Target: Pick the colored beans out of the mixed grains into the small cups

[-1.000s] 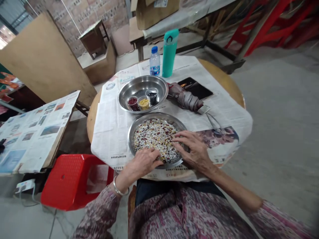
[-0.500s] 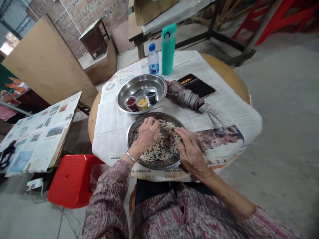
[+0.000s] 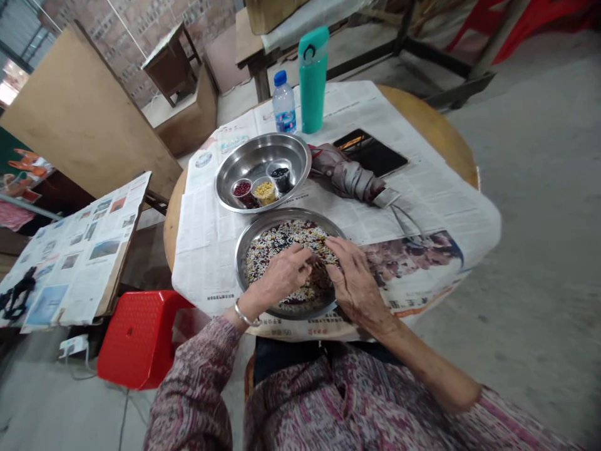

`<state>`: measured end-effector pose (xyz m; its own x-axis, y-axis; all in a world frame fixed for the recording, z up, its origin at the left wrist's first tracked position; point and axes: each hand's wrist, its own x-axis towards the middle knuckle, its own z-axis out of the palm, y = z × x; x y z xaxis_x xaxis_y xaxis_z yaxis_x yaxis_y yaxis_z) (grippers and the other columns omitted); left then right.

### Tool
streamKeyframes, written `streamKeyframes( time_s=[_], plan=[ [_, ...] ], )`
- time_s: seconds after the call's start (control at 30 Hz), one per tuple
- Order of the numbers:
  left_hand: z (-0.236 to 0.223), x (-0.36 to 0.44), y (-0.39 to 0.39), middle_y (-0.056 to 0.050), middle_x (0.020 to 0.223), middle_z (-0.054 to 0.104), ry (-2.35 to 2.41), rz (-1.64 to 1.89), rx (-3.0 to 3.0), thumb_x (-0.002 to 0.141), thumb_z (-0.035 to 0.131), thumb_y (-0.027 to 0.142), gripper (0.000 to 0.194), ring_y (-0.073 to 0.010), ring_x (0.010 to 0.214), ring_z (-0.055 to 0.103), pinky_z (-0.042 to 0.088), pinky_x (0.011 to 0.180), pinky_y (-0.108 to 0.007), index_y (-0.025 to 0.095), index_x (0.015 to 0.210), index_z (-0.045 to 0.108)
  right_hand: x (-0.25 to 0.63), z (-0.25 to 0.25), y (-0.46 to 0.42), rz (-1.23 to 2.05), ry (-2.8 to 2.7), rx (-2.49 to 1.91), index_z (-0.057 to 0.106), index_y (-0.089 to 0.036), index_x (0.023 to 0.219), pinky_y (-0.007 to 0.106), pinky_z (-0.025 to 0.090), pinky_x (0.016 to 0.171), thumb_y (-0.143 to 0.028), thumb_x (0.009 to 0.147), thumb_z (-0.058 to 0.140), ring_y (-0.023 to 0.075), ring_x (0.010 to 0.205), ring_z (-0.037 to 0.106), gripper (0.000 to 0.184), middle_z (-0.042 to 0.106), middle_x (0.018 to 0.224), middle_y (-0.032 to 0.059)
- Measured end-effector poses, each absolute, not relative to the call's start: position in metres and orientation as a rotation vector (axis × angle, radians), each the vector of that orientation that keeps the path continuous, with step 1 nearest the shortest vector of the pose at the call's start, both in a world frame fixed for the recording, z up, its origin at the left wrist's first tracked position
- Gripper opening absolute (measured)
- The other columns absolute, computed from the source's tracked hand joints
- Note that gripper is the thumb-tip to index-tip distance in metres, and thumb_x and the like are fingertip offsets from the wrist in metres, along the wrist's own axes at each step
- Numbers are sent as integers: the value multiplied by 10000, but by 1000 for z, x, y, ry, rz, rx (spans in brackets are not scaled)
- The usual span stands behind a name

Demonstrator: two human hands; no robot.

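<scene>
My left hand [image 3: 278, 277] and right hand [image 3: 357, 280] sit close together in the loose, slippery mixed grains [image 3: 275, 245], any pinch hidden; the steel plate [image 3: 282, 213] is best held by its rim

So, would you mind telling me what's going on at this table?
A seated person has both hands in a steel plate of mixed grains: the left hand and the right hand sit close together in the mix. Behind it, a steel bowl holds three small cups of red, yellow and black grains. Both stand on newspaper spread over a round table.
</scene>
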<state>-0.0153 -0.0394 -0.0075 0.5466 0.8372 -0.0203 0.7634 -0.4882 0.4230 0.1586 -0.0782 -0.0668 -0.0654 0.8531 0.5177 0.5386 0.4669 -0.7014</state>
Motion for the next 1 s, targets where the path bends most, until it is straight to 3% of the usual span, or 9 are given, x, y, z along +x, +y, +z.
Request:
streamKeyframes(
  time_s=[0.07, 0.17, 0.37, 0.5, 0.57, 0.67, 0.73, 0.87, 1.0],
  plan=[
    [1, -23, -59, -62, 1047, 633, 1268, 152, 2412, 969, 576, 210, 119, -201, 978, 632, 551, 912, -342, 198, 1062, 650, 159, -66, -78, 392, -1737, -1188, 381, -265, 1556, 539, 368, 1209, -288, 1037, 385, 284, 1423, 452, 520, 531, 1476, 128],
    [15, -34, -85, -62, 1071, 637, 1174, 31, 2431, 1017, 539, 324, 179, -193, 1023, 625, 544, 933, -330, 205, 1081, 657, 159, -66, -79, 379, -1744, -1182, 378, -256, 1558, 529, 376, 1205, -278, 1040, 384, 282, 1424, 451, 518, 533, 1474, 135],
    [22, -48, -86, -39, 1101, 621, 1229, -174, 2410, 1045, 464, 257, 197, -161, 1006, 630, 549, 883, -286, 229, 1107, 650, 158, -69, -78, 359, -1728, -1168, 396, -251, 1554, 542, 396, 1188, -300, 1042, 404, 287, 1407, 471, 515, 551, 1462, 129],
    [12, -57, -59, -38, 1133, 598, 1490, -55, 2429, 1040, 449, 226, 187, -161, 1011, 621, 558, 877, -297, 224, 1092, 628, 157, -69, -77, 337, -1722, -1152, 409, -241, 1547, 537, 409, 1180, -289, 1041, 418, 284, 1397, 479, 508, 558, 1454, 134],
    [9, -55, -47, -50, 1189, 585, 1594, 63, 2449, 1013, 535, 282, 173, -197, 1098, 594, 552, 947, -349, 229, 1158, 612, 157, -69, -76, 327, -1727, -1147, 406, -243, 1549, 538, 413, 1177, -285, 1042, 420, 285, 1396, 480, 509, 560, 1450, 135],
    [7, -44, -32, -97, 1321, 532, 1649, 116, 2479, 878, 742, 420, 490, -304, 1229, 515, 512, 1038, -477, 221, 1293, 573, 157, -68, -76, 318, -1729, -1145, 391, -254, 1555, 542, 421, 1170, -277, 1043, 420, 283, 1395, 481, 513, 559, 1447, 132],
    [5, -33, -25, -109, 1334, 521, 1560, 126, 2484, 857, 767, 377, 515, -309, 1229, 512, 490, 1065, -497, 213, 1307, 576, 157, -68, -76, 310, -1731, -1142, 384, -257, 1557, 545, 423, 1168, -271, 1042, 422, 283, 1392, 484, 516, 557, 1447, 133],
    [-1, -21, -19, -73, 1119, 614, 1289, 143, 2425, 908, 607, 115, 224, -218, 1087, 603, 506, 1033, -404, 178, 1118, 653, 158, -68, -76, 288, -1740, -1133, 400, -242, 1544, 538, 431, 1160, -258, 1039, 431, 285, 1386, 487, 506, 560, 1441, 142],
    [7, -30, -34, -53, 956, 662, 1247, 46, 2323, 853, 587, 57, 179, -199, 952, 641, 525, 944, -357, 162, 962, 684, 158, -67, -76, 280, -1745, -1142, 411, -223, 1533, 536, 432, 1157, -257, 1038, 433, 288, 1384, 484, 496, 563, 1435, 152]
  ],
)
